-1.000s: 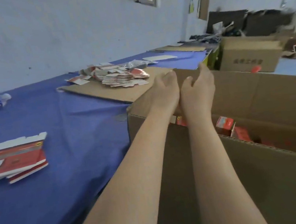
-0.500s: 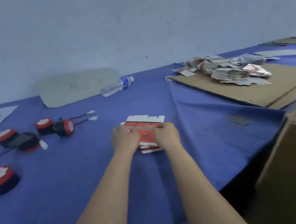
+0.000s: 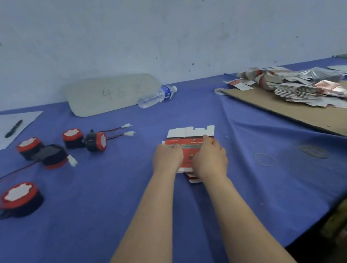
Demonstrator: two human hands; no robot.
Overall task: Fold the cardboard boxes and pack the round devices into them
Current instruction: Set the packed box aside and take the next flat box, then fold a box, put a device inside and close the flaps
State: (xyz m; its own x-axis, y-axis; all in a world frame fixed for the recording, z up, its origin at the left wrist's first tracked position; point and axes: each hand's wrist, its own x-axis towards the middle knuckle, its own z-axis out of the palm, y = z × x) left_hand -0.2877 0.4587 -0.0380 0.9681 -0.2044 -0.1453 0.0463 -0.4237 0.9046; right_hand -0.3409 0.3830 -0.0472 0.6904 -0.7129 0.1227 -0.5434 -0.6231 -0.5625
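Observation:
A small stack of flat red-and-white cardboard boxes (image 3: pixel 190 149) lies on the blue tablecloth (image 3: pixel 112 208) in the middle of the table. My left hand (image 3: pixel 166 158) grips the stack's left edge with curled fingers. My right hand (image 3: pixel 209 159) lies over its right side, fingers bent round the right edge and one fingertip near the far edge. Several round black-and-red devices with wires sit at the left: one near the front (image 3: pixel 19 197), the others grouped further back (image 3: pixel 73 138).
At the back right a brown cardboard sheet (image 3: pixel 314 119) carries a pile of more flat boxes (image 3: pixel 301 89). A water bottle (image 3: pixel 157 96), a grey board (image 3: pixel 113 94), and paper with a pen (image 3: pixel 13 128) lie along the wall. The table's edge drops off at the lower right.
A second ago both hands were in the big brown carton at the right. The view swung left, and both hands came onto the stack of flat boxes and stayed there.

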